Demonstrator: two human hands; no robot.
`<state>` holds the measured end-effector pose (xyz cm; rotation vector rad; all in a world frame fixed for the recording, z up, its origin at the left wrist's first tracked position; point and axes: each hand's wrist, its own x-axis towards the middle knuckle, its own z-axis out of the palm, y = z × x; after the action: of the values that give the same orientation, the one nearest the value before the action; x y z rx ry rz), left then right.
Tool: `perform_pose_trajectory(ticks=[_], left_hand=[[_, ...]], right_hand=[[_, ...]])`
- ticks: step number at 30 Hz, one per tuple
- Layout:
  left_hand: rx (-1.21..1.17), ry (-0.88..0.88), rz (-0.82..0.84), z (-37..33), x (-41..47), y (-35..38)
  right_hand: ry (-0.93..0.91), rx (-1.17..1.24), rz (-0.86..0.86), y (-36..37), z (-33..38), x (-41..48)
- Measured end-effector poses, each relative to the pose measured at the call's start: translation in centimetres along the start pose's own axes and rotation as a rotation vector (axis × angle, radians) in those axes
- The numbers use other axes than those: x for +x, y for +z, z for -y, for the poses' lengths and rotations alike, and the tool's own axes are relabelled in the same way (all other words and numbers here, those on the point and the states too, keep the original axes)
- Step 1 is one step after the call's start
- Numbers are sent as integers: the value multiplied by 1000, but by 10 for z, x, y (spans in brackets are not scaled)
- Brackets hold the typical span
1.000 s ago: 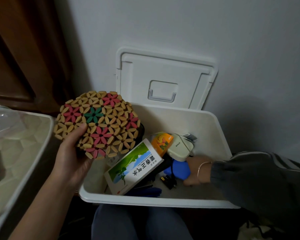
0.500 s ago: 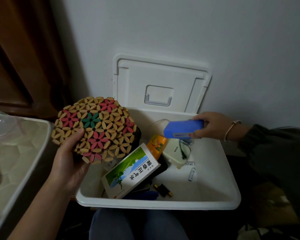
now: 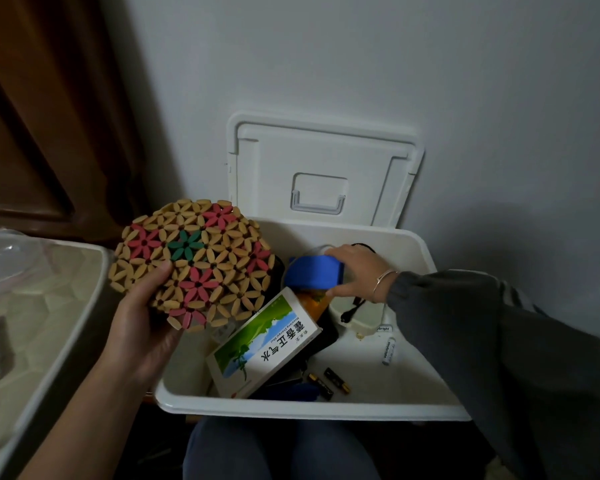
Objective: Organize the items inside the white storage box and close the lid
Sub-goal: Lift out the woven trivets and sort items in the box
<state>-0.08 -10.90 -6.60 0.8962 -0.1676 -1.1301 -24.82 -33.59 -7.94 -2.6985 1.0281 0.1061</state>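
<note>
The left hand [image 3: 142,323] holds a round flower-patterned trivet [image 3: 193,263] at the box's [image 3: 309,408] left rim. The right hand [image 3: 357,271] grips a blue case [image 3: 314,276] above a green-and-white carton [image 3: 264,344] (batteries [image 3: 328,384] lie loose on the floor). The lid [image 3: 323,171] leans against the wall.

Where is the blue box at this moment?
Head view: the right hand grips the blue box over the white storage box, toward its back, just above the orange packet, right of the flowered mat.
</note>
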Motion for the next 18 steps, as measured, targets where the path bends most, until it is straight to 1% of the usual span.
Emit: perform_pose_trajectory(ticks=[3,7,8,10,11,13,16,18], left_hand=[[2,7,5,0,0,0],[6,16,-12,1,0,1],[9,17,-14,1,0,1],[8,17,-14,1,0,1],[7,16,-12,1,0,1],[4,11,-10,0,0,1],[4,7,-9,0,0,1],[2,3,-13,0,0,0]], right_hand=[[-55,-141,19,9,5,5],[-6,-193,-19,2,3,-11],[12,-175,-48,0,1,-19],[58,-38,-115,2,2,-39],[89,39,-101,5,3,-50],[151,93,31,20,8,-69],[185,42,272,46,15,-85],[201,13,352,56,18,-85]])
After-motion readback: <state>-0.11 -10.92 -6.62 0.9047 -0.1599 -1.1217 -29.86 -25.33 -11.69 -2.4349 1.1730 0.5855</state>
